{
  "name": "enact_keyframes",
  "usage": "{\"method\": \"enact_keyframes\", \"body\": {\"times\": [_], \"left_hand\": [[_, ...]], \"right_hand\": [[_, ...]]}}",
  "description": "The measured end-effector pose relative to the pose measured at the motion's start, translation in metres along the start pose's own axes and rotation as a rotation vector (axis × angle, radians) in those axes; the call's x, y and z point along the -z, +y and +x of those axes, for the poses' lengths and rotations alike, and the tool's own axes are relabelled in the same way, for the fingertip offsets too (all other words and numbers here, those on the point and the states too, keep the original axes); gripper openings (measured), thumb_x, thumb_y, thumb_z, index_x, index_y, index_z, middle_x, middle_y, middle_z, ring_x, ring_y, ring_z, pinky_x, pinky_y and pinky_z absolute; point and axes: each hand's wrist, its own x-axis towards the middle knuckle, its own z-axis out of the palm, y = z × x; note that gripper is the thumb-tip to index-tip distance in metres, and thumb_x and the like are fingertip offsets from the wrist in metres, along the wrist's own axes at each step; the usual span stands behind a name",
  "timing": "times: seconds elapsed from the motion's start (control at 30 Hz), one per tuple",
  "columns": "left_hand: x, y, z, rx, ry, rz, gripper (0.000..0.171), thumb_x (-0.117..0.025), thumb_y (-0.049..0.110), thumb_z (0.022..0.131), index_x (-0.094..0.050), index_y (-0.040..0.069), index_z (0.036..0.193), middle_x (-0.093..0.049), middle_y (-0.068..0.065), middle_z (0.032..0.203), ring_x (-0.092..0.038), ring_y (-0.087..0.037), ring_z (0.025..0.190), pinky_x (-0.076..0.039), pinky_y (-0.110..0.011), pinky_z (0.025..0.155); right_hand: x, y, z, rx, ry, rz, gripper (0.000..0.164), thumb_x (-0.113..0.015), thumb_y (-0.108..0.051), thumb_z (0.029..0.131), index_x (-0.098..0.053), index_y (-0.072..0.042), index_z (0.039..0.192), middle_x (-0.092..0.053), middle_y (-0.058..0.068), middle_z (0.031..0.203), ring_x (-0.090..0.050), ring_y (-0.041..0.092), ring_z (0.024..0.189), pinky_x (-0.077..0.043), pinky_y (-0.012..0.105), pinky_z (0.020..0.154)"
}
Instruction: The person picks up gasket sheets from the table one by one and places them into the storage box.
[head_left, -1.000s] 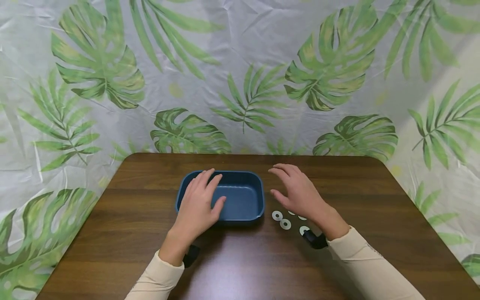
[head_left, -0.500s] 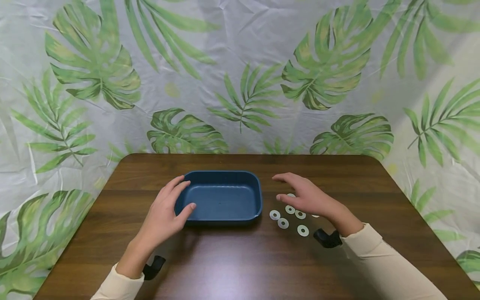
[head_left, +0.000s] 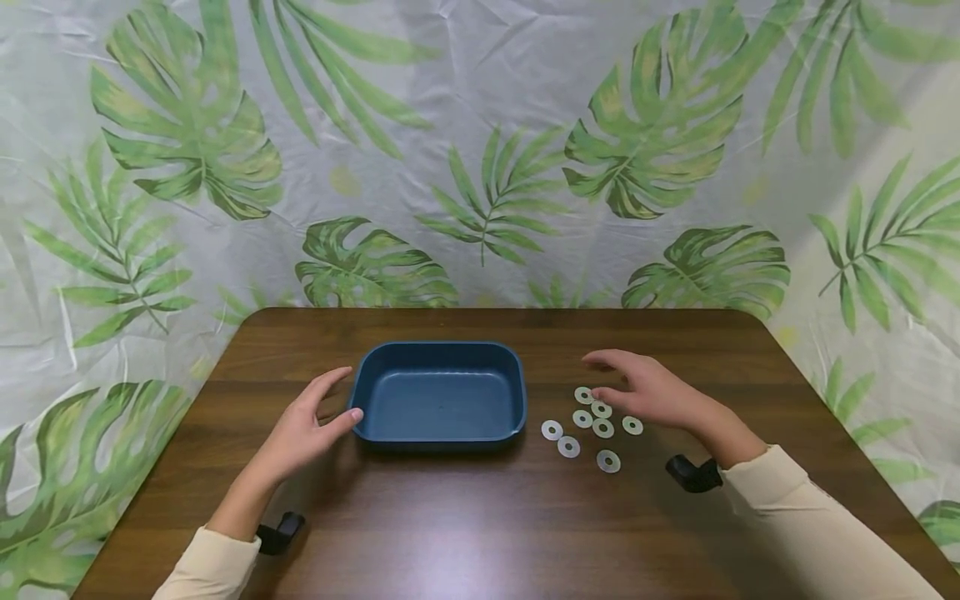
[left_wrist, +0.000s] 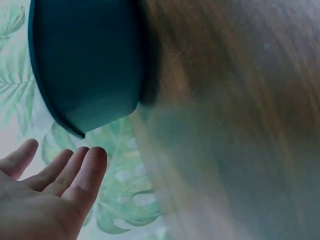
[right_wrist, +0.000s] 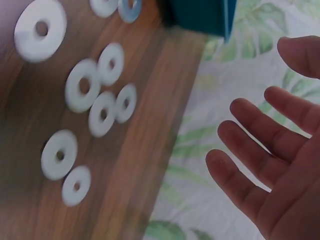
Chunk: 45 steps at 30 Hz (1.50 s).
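A dark blue rectangular tub [head_left: 442, 406] stands on the table, with nothing in it. Just off its left end hovers my left hand [head_left: 303, 429], fingers relaxed and holding nothing. The left wrist view shows a gap between those fingertips and the tub wall [left_wrist: 90, 65]. To the right of the tub lie several flat, pale metal washers [head_left: 609, 462], loosely scattered, some touching each other. My right hand [head_left: 660, 396] is over the far right part of this group, its fingers loose and spread. Its palm [right_wrist: 295, 200] holds nothing in the right wrist view, and the washers lie apart from it.
A brown wooden table [head_left: 480, 517] bears the tub and washers. Behind it hangs a pale cloth [head_left: 517, 75] printed with green leaves, close to the far edge. A black wrist mount [head_left: 693, 473] sticks out beneath the right wrist, another [head_left: 279, 533] beneath the left.
My left hand has moved left from over the tub to beside its left end. My right hand has drawn away to the right, uncovering more washers. Tub and washers stay put.
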Motion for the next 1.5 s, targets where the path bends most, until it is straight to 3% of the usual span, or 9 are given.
{"method": "enact_keyframes", "body": {"times": [0.2, 0.43, 0.57, 0.8, 1.07, 1.2, 1.33, 1.5], "left_hand": [[0.000, -0.008, 0.003, 0.055, -0.066, -0.170, 0.065, -0.058, 0.022, 0.101, -0.027, 0.002, 0.154, -0.029, -0.025, 0.160, -0.036, -0.048, 0.142, -0.043, -0.059, 0.104], [-0.004, -0.013, 0.007, 0.078, -0.106, -0.242, 0.068, -0.062, 0.015, 0.098, -0.026, 0.001, 0.154, -0.032, -0.027, 0.157, -0.038, -0.048, 0.141, -0.050, -0.027, 0.098], [-0.007, -0.014, 0.008, 0.090, -0.109, -0.273, 0.069, -0.063, 0.011, 0.096, -0.026, -0.001, 0.153, -0.031, -0.030, 0.157, -0.038, -0.049, 0.141, -0.049, -0.016, 0.090], [-0.012, -0.019, 0.008, 0.099, -0.125, -0.300, 0.071, -0.063, 0.006, 0.094, -0.024, -0.004, 0.153, -0.028, -0.035, 0.155, -0.042, -0.052, 0.136, -0.052, -0.018, 0.088], [-0.013, -0.021, 0.008, 0.117, -0.146, -0.287, 0.073, -0.065, 0.010, 0.094, -0.024, 0.001, 0.154, -0.027, -0.033, 0.156, -0.038, -0.052, 0.139, -0.051, -0.022, 0.092], [-0.011, -0.019, 0.008, 0.138, -0.166, -0.282, 0.075, -0.066, 0.013, 0.094, -0.023, 0.004, 0.155, -0.027, -0.031, 0.157, -0.036, -0.052, 0.141, -0.051, -0.031, 0.098], [-0.012, -0.019, 0.009, 0.154, -0.168, -0.277, 0.076, -0.067, 0.014, 0.094, -0.023, 0.005, 0.155, -0.029, -0.031, 0.156, -0.038, -0.050, 0.141, -0.048, -0.040, 0.103], [-0.013, -0.020, 0.009, 0.157, -0.165, -0.292, 0.076, -0.067, 0.014, 0.094, -0.023, 0.004, 0.156, -0.031, -0.032, 0.155, -0.041, -0.050, 0.138, -0.049, -0.027, 0.098]], "right_hand": [[0.005, 0.019, 0.003, -0.042, -0.036, -0.007, 0.046, -0.063, -0.021, 0.098, -0.053, -0.002, 0.138, -0.061, 0.021, 0.135, -0.057, 0.040, 0.124, -0.047, 0.056, 0.098], [0.011, 0.037, 0.007, -0.069, -0.025, -0.004, 0.040, -0.062, -0.019, 0.098, -0.057, -0.001, 0.133, -0.064, 0.020, 0.130, -0.061, 0.039, 0.119, -0.049, 0.055, 0.097], [0.013, 0.042, 0.007, -0.064, -0.024, 0.003, 0.039, -0.062, -0.019, 0.098, -0.058, -0.001, 0.132, -0.066, 0.021, 0.127, -0.062, 0.038, 0.117, -0.049, 0.055, 0.096], [0.018, 0.052, 0.005, -0.089, -0.015, 0.045, 0.037, -0.062, -0.020, 0.098, -0.060, -0.003, 0.130, -0.066, 0.020, 0.126, -0.061, 0.037, 0.118, -0.049, 0.056, 0.097], [0.006, 0.077, -0.004, -0.143, -0.034, 0.060, 0.038, -0.065, -0.010, 0.093, -0.060, 0.000, 0.130, -0.065, 0.021, 0.128, -0.059, 0.041, 0.120, -0.048, 0.056, 0.096], [-0.002, 0.091, -0.010, -0.130, -0.007, 0.047, 0.037, -0.066, -0.002, 0.089, -0.064, -0.002, 0.125, -0.066, 0.021, 0.125, -0.059, 0.042, 0.119, -0.048, 0.057, 0.095], [-0.011, 0.104, -0.016, -0.115, 0.007, 0.016, 0.036, -0.070, 0.002, 0.084, -0.069, -0.005, 0.119, -0.068, 0.016, 0.118, -0.062, 0.036, 0.108, -0.050, 0.050, 0.090], [-0.018, 0.113, -0.018, -0.097, -0.031, -0.008, 0.033, -0.074, -0.001, 0.082, -0.072, -0.007, 0.114, -0.069, 0.011, 0.111, -0.061, 0.026, 0.101, -0.050, 0.038, 0.085]]}}
